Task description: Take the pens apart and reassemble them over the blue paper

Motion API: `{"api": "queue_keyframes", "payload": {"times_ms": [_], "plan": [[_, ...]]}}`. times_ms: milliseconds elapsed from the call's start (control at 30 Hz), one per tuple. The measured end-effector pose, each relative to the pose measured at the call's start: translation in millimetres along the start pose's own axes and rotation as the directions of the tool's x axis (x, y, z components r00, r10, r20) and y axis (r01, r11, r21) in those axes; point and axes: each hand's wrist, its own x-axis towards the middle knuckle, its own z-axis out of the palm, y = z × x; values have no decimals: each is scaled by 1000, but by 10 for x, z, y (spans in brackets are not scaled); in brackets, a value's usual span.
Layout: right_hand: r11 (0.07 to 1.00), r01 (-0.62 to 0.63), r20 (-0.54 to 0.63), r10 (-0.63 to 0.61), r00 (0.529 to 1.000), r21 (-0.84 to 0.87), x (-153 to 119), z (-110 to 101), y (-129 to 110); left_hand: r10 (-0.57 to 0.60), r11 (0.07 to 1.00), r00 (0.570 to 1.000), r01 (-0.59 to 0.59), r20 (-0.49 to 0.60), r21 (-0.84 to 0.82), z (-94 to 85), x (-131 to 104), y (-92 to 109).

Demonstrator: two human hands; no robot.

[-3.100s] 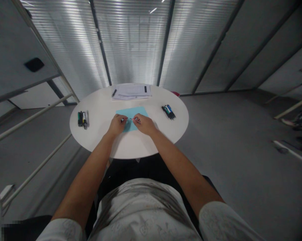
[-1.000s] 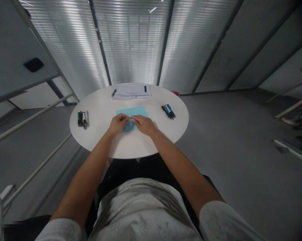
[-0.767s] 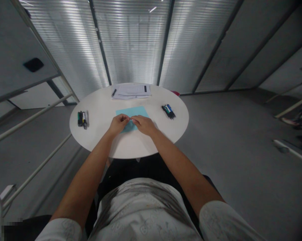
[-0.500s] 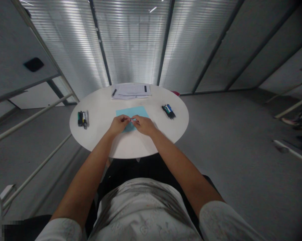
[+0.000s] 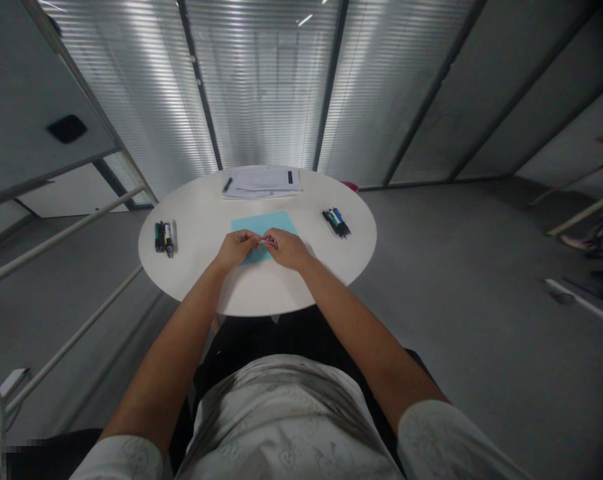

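My left hand (image 5: 238, 249) and my right hand (image 5: 285, 248) meet over a light blue sheet (image 5: 265, 222) on the round white table (image 5: 201, 200). The fingertips of both are pinched together around a small, slender, pale thing (image 5: 268, 242). Its kind is too small to tell, and fingers cover most of it. The blue sheet lies flat below, its near part partly hidden by the hands.
A bundle of markers (image 5: 164, 238) lies at the table's left, and another group of pens (image 5: 336, 223) at the right. Toward the back rests a stack of papers (image 5: 261, 183) with small dark items on it. A white metal frame (image 5: 81, 220) stands left of the table.
The fingers of my right hand have shifted slightly, and more of the slender pale thing shows between the fingertips. The sheet and pens have stayed in place.
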Motion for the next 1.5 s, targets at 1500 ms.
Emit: {"api": "queue_keyframes", "payload": {"times_ms": [1500], "plan": [[998,-25,-12,25,1000,52,-7,20,21,27,999,997,-29,-70,-24,10,-27,47]]}}
